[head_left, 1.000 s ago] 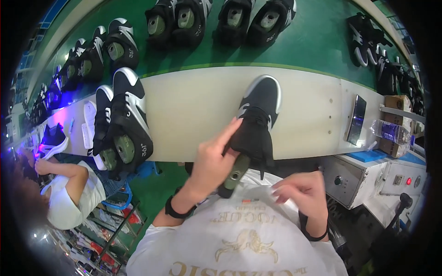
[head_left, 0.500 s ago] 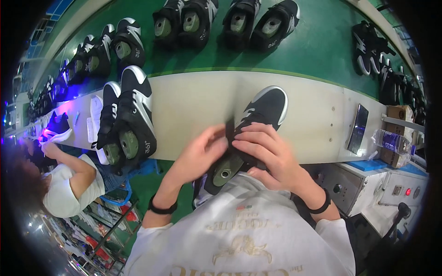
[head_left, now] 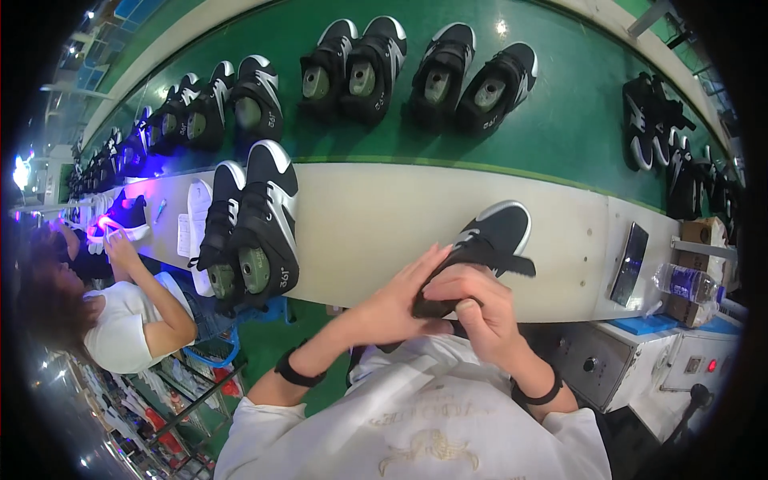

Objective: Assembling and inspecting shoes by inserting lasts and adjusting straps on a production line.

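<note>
A black sneaker [head_left: 498, 230] with a silver-white toe edge rests on the pale bench in front of me, its toe pointing away and to the right. Along the left side of its opening lies my left hand [head_left: 400, 302], fingers stretched forward and thumb near the heel, holding the shoe. My right hand [head_left: 478, 300] curls over the collar with bent fingers, gripping the shoe there. A black strap [head_left: 512, 262] crosses the upper and its free end sticks out to the right. My hands hide the shoe's heel and inside.
Left on the bench [head_left: 360, 216] stand a pair of black sneakers [head_left: 268, 216] with green shoe lasts inside. More sneakers [head_left: 376, 72] line the green surface beyond. Rightward are a phone [head_left: 630, 264], a plastic bottle [head_left: 688, 284] and a control box [head_left: 600, 352]. A co-worker [head_left: 132, 320] sits left.
The strap has gone from the shoe's left side across to the right. My right hand has curled over the collar, and the green last is now hidden. The whole view has shifted.
</note>
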`<state>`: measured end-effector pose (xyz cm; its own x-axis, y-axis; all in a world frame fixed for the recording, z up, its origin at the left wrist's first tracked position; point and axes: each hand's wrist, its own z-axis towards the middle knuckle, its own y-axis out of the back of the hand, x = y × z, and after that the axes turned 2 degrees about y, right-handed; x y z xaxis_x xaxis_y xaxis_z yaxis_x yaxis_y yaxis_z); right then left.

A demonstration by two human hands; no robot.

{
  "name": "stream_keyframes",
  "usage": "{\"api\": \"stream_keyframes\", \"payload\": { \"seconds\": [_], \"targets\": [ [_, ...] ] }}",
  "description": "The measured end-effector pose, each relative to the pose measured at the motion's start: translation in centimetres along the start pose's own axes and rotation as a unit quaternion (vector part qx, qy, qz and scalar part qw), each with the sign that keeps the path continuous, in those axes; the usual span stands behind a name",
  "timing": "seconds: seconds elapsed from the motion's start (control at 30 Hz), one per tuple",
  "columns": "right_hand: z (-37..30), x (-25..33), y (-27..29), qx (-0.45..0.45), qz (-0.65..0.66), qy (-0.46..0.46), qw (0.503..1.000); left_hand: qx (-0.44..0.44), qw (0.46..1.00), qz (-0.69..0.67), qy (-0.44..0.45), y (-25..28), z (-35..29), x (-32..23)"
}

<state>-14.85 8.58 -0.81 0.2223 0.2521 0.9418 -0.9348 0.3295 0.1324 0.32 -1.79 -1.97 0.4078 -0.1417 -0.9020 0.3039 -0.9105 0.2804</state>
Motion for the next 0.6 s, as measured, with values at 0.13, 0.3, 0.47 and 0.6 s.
{"api": "stream_keyframes", "payload": {
  "seconds": [0.13, 0.3, 0.47, 0.6],
  "targets": [
    [-0.7, -0.7, 2.3, 0.057, -0.015, -0.050, 0.997, 0.122, 0.978, -0.170, -0.021, 1.1, 0.8, 3.7],
    [0.6, -1.0, 3.4, 0.168, -0.119, -0.020, 0.978, -0.087, 0.990, 0.067, -0.093, 1.3, 1.5, 3.8],
    [2.8, -0.1, 3.0, 0.190, -0.254, 0.058, 0.947, -0.138, 0.976, 0.143, -0.085, 3.8, 1.5, -0.7],
    [4.6, 0.9, 5.0, 0.322, -0.205, -0.074, 0.921, -0.155, 0.976, 0.104, 0.107, 0.8, -5.2, -4.1]
  ]
}}
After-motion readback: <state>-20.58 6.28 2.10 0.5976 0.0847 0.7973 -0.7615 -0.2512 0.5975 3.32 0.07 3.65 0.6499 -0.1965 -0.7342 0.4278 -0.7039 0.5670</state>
